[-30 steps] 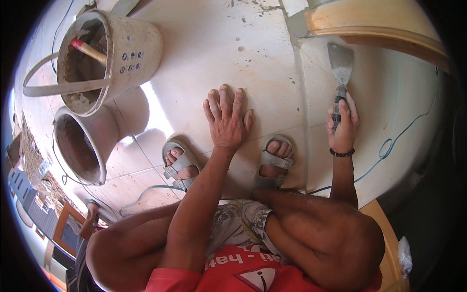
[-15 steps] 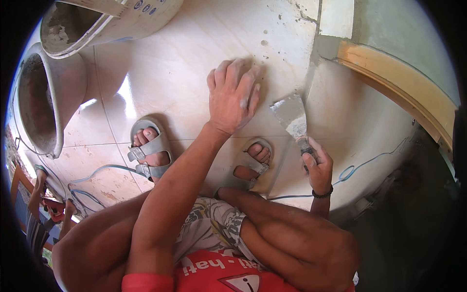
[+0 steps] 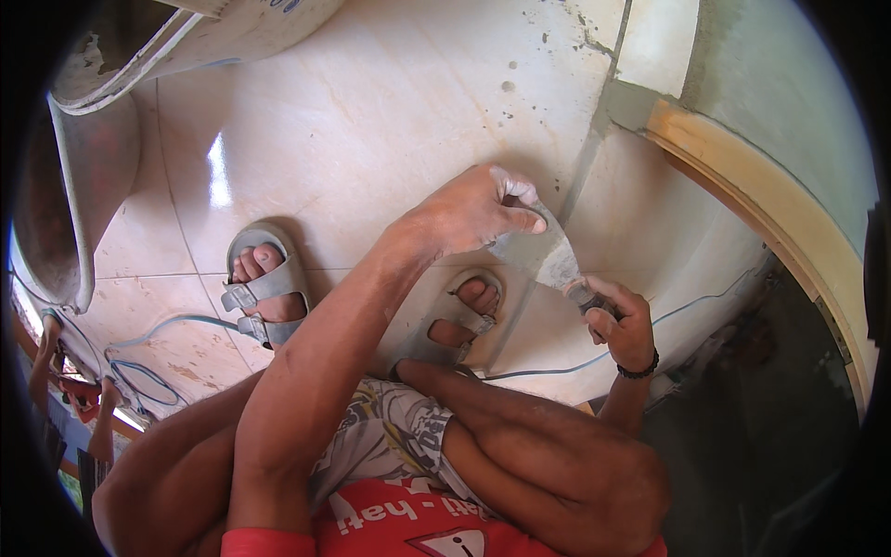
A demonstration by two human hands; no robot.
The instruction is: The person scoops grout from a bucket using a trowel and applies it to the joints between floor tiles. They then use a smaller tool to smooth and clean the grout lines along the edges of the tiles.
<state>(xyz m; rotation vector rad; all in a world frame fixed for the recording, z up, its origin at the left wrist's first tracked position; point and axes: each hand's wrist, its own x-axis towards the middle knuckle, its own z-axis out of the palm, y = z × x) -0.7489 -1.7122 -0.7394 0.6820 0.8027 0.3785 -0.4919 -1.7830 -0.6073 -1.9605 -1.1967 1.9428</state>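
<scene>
The right hand [image 3: 626,325] is gripping the putty knife [image 3: 560,264] by its handle, the long axis slanting up and leftward over the tile floor [image 3: 371,111]. The left hand [image 3: 473,209], nearer the broad edge, is pinching the blade between thumb and curled fingers.

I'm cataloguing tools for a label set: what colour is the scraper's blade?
The scraper blade is grey with whitish smears, seen in the head view.

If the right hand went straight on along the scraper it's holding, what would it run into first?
Probably the left hand, whose thumb lies over the far end of the scraper that the right hand grips; depth is hard to judge from this view.
</scene>
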